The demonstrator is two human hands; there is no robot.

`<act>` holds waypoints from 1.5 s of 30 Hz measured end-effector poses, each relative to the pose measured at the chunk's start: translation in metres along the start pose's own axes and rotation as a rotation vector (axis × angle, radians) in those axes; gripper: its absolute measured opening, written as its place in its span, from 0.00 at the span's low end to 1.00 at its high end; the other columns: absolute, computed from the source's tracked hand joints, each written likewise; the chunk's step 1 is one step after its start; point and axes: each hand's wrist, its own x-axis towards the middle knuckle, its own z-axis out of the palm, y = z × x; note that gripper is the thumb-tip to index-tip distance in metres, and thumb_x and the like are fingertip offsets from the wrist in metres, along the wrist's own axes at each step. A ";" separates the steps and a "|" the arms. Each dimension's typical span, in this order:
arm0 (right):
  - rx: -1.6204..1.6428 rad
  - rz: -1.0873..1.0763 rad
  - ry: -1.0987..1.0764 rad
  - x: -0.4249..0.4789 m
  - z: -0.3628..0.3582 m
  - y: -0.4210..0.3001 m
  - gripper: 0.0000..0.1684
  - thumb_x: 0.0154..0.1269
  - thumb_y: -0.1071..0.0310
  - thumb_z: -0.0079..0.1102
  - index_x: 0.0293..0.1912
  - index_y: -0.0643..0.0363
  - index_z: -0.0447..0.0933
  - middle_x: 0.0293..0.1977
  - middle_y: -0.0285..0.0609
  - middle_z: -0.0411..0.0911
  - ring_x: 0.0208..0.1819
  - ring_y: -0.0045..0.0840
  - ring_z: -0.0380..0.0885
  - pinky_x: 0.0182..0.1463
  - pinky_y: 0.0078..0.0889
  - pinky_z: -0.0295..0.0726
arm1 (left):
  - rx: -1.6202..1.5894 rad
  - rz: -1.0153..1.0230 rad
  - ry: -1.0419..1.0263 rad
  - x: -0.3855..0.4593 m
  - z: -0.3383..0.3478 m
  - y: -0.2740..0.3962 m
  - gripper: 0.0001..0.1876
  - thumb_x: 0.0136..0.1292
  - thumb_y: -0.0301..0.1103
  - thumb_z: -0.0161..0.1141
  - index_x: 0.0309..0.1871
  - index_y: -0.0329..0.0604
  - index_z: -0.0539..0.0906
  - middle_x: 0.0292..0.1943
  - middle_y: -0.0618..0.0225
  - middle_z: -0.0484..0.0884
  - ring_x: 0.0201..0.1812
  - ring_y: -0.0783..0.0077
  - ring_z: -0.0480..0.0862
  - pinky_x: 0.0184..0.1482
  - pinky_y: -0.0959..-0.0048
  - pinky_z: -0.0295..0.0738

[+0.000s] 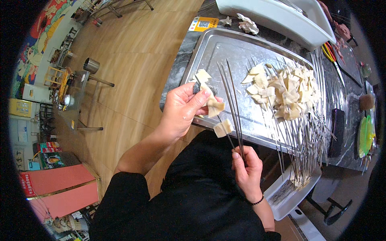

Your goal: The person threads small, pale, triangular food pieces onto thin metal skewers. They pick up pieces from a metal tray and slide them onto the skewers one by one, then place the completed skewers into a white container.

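My left hand pinches a pale, thin food piece between thumb and fingers, on a metal skewer. Dark wrapping shows around a finger of this hand. Lower on the same skewer sits a squarish pale piece. Gripping the lower end of that skewer, my right hand also holds several bare metal skewers that point up past the left hand. Both hands are over the near edge of a shallow metal tray. On its right side lies a heap of skewered pale pieces, handles overhanging the near edge.
A white plastic bin stands beyond the tray, near crumpled tissue and a card with a printed code. To the right lie scissors, loose metal skewers and a dark case. Below sits a white container.
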 end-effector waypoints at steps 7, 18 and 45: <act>0.150 0.069 -0.038 0.005 0.005 -0.003 0.04 0.74 0.72 0.56 0.45 0.62 0.73 0.29 0.30 0.72 0.25 0.10 0.68 0.28 0.14 0.68 | -0.151 -0.117 -0.043 0.004 0.001 0.001 0.11 0.74 0.33 0.57 0.50 0.33 0.79 0.43 0.55 0.87 0.43 0.66 0.88 0.46 0.67 0.86; 0.223 0.134 0.005 0.013 0.024 -0.016 0.05 0.71 0.74 0.59 0.44 0.63 0.74 0.29 0.30 0.75 0.27 0.08 0.69 0.31 0.16 0.70 | -0.194 -0.085 0.004 -0.011 0.000 -0.016 0.10 0.74 0.31 0.57 0.48 0.33 0.82 0.42 0.57 0.88 0.42 0.71 0.88 0.45 0.75 0.84; -1.182 -0.330 0.512 0.035 -0.112 -0.077 0.12 0.78 0.70 0.47 0.51 0.65 0.76 0.45 0.46 0.76 0.47 0.28 0.77 0.53 0.30 0.77 | 1.683 0.668 -0.275 0.054 -0.035 0.027 0.07 0.52 0.27 0.65 0.34 0.39 0.80 0.32 0.60 0.80 0.38 0.57 0.81 0.41 0.62 0.79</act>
